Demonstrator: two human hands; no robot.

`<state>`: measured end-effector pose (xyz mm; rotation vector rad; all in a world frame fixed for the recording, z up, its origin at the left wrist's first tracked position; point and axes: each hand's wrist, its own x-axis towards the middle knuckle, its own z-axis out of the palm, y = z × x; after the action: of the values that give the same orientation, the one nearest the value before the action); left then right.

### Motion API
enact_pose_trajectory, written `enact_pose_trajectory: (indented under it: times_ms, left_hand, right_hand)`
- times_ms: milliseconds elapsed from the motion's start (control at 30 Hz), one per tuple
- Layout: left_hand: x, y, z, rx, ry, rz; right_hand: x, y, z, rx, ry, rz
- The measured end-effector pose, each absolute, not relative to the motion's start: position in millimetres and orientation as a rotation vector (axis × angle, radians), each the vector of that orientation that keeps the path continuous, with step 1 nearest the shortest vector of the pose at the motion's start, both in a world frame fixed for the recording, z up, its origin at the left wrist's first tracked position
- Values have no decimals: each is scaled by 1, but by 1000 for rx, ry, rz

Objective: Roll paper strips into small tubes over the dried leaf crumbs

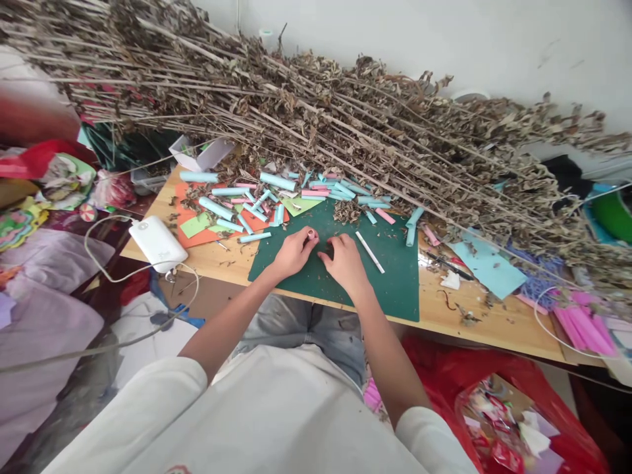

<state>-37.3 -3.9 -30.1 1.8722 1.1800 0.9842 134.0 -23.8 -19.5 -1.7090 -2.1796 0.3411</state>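
Over the green cutting mat [390,289] both of my hands are close together. My left hand [293,253] is closed around a small pink paper tube [311,234], whose open end faces up. Just to its right, my right hand [344,262] has its fingers curled towards the thumb; what they pinch, if anything, is hidden. A thin white stick [370,252] lies on the mat to the right of that hand. Beyond the hands sits a small heap of crumbled dry leaves [347,210]. Several blue paper tubes [217,209] and pink ones lie scattered along the back.
A large pile of dried leafy stalks [316,112] spans the table's back. A white power bank [158,243] with a cable lies at the left. Blue paper [488,263] and pink rolls [585,322] are at the right. A red bag of scraps [444,375] stands below the table's edge.
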Motion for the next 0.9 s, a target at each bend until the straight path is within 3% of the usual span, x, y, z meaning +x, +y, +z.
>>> enact_pose_trajectory:
  times_ms: [233, 467, 667, 900]
  left_hand:
    - [-37, -5, -26, 1925, 1236, 949]
    - [-5, 2, -23, 2105, 1116, 884]
    - [5, 3, -41, 2092, 1056, 924]
    - [3, 4, -42, 2075, 1025, 932]
  right_hand:
    - [135, -28, -12, -1737, -2220, 442]
    - [158, -30, 20, -1520, -1614, 491]
    - [150, -32, 18, -1366, -1405, 765]
    - [142, -36, 9, -1439, -1570, 467]
